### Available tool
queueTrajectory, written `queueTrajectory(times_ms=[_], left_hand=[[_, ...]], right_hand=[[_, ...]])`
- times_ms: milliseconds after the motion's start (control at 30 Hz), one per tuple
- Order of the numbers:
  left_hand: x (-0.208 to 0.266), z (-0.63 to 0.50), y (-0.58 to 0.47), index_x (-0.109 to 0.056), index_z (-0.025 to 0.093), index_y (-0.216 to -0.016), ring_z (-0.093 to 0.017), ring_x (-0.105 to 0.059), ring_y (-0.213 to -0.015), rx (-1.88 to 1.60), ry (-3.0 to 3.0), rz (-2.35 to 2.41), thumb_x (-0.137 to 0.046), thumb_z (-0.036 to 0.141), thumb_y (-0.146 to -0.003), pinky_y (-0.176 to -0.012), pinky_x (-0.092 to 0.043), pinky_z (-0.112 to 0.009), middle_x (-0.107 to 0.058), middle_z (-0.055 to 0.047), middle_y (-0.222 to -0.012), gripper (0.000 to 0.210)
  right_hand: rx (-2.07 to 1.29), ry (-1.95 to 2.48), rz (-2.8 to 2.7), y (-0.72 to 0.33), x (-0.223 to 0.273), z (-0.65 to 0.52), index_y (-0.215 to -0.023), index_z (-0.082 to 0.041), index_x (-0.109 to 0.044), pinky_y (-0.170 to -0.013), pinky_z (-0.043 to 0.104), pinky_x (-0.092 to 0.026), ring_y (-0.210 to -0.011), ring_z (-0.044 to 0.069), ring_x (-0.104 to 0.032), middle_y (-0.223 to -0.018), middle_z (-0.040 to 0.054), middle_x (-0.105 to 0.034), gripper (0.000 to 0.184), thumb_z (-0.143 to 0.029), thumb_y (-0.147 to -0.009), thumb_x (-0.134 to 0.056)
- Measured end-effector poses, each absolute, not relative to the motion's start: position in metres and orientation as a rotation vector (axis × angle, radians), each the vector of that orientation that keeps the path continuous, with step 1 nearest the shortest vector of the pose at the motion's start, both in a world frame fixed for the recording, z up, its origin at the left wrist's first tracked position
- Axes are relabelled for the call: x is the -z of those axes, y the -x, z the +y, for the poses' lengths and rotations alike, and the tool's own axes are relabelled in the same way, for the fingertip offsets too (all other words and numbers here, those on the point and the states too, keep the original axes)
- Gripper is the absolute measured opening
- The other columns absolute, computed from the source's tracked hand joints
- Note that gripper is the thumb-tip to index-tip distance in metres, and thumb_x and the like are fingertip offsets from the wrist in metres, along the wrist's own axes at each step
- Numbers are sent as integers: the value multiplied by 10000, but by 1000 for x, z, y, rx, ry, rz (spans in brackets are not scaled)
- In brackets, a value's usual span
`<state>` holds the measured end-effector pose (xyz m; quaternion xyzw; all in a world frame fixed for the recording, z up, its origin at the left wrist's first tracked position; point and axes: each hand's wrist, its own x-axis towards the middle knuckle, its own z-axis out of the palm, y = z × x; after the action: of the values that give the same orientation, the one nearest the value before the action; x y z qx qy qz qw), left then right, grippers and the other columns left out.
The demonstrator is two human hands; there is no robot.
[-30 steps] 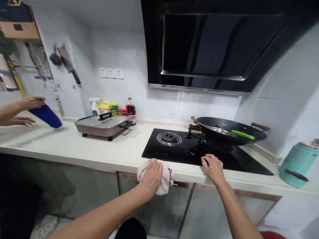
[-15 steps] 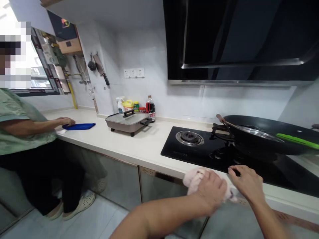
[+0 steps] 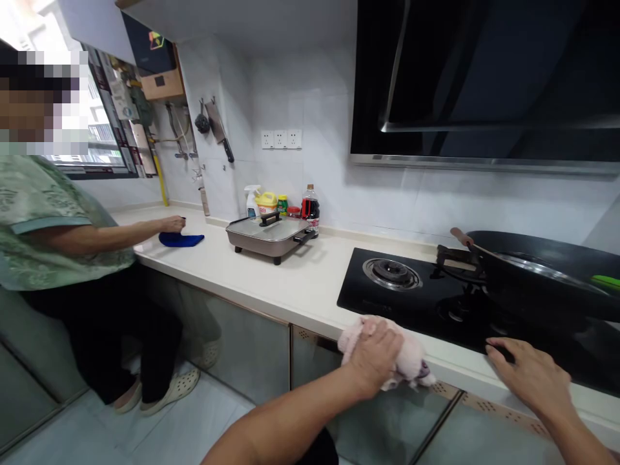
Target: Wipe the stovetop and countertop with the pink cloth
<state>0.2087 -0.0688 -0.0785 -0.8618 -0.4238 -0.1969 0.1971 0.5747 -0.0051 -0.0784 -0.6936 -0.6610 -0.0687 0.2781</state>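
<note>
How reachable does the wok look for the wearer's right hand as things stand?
Probably yes: the right hand appears to hold nothing, and it is by the front edge of the hob, with the wok beyond and no visible obstacle between.

A long cream-white countertop (image 3: 295, 281) carries a black glass gas hob (image 3: 372, 296), a taupe rectangular lidded pan (image 3: 266, 244), a deep-blue cloth (image 3: 183, 241) and, behind the pan, plastic bottles (image 3: 310, 208) and tubs (image 3: 266, 203). A pale-pink cloth (image 3: 411, 354) touches its front edge (image 3: 271, 308).
</note>
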Motion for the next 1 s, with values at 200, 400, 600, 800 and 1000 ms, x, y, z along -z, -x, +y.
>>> queueTrajectory(times_ms=[200,400,600,800,1000], left_hand=[[73,-78,-42,-552,237,-1444,-374,-415,-1464,459,2242,-1566,-812,496,-771,-1233,-214,-597,-546,-154,-1531,767],[53,-98,90,-614,355,-1403,-420,-327,-1487,381,1840,-1855,-874,323,-683,-1218,-131,-627,-478,-121,-1580,766],[30,-104,152,-531,361,-1463,-396,-396,-1385,292,1773,-1987,-823,215,-685,-1115,-310,-564,-483,-138,-1533,843],[26,-96,172,-544,265,-1396,-399,-372,-1428,244,1775,-2038,-804,189,-661,-1155,-315,-556,-465,-155,-1550,783],[25,-99,129,-535,196,-1395,-451,-365,-1444,212,1791,-2088,-799,219,-655,-1153,-279,-656,-486,-208,-1518,786]], right_hand=[[164,1837,-1754,-573,77,-7,-1069,-302,-773,-950,630,-445,-1142,429,-602,-1273,98,-695,543,-650,-837,-426],[140,1872,-1713,-570,74,-8,-979,-341,-786,-937,624,-447,-1131,415,-606,-1251,120,-697,471,-626,-816,-448],[172,1870,-1700,-572,78,-6,-989,-353,-771,-950,630,-457,-1129,426,-607,-1249,90,-698,474,-653,-798,-457],[104,1877,-1697,-568,72,-10,-986,-335,-770,-949,637,-432,-1147,436,-589,-1268,121,-690,478,-646,-790,-464],[68,1861,-1610,-563,71,-11,-873,-410,-743,-904,616,-386,-1076,410,-602,-1226,166,-695,395,-663,-769,-458]])
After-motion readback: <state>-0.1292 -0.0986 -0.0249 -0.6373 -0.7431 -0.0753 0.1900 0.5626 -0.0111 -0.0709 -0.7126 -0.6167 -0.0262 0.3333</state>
